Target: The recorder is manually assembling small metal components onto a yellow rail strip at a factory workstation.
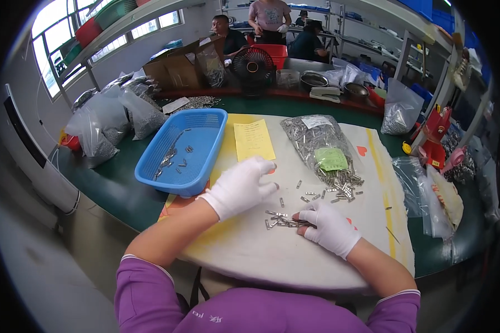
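My left hand [240,187], in a white glove with bare fingertips, hovers over the pale cloth to the right of the blue basket [144,169]. Its thumb and fingers are apart, with nothing visible between them. Gloved the same way, my right hand [332,228] rests at a small heap of narrow silvery metal pieces [278,221]. Its thumb and forefinger close on some of them. More such pieces [341,186] spill from a clear plastic bag [316,139] beyond that hand. A few lie scattered inside the basket.
A yellow paper slip [254,140] lies between basket and bag. Filled plastic bags [97,125] stand at the left, another bag [400,108] at the right. A black fan [253,71] and a cardboard box [175,66] stand at the back. Several people are beyond the table.
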A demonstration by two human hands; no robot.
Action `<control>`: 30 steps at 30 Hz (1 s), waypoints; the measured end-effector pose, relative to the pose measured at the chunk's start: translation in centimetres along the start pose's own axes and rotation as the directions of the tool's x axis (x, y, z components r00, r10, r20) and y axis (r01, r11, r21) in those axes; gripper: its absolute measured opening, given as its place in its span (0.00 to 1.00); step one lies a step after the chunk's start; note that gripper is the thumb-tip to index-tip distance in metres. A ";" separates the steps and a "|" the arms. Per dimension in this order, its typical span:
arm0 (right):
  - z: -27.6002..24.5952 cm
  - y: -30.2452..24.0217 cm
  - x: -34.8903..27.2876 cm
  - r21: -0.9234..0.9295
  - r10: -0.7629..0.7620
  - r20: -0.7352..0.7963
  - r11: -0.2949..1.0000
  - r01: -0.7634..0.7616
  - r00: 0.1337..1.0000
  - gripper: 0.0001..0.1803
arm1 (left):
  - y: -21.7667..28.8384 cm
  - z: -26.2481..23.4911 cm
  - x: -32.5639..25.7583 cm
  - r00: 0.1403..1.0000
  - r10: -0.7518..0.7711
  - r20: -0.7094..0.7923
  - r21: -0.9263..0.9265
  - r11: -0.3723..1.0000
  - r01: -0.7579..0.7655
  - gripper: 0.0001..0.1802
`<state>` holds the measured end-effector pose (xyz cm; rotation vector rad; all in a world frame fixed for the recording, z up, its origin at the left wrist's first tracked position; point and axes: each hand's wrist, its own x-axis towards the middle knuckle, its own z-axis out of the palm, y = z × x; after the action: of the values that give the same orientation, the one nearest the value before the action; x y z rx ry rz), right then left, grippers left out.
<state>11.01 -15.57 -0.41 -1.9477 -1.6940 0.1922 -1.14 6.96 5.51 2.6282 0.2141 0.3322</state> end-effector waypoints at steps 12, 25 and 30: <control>0.4 0.1 0.3 0.009 -0.079 -0.027 0.997 0.079 0.997 0.15 | -19.3 -16.0 8.5 0.550 -0.573 -0.607 0.032 0.674 0.738 0.48; 0.5 1.1 0.5 0.044 -0.043 0.059 0.998 0.041 0.997 0.13 | -23.7 -9.8 6.4 0.447 -0.746 -0.494 0.322 0.320 0.891 0.39; 0.5 0.7 0.5 0.003 -0.109 -0.022 0.994 0.109 0.994 0.13 | -25.5 -11.0 6.0 0.435 -0.838 -0.329 0.242 0.370 0.897 0.39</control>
<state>11.47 -15.04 -1.00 -1.8422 -1.7787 0.1331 -0.69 35.35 3.84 2.3731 1.8413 0.0933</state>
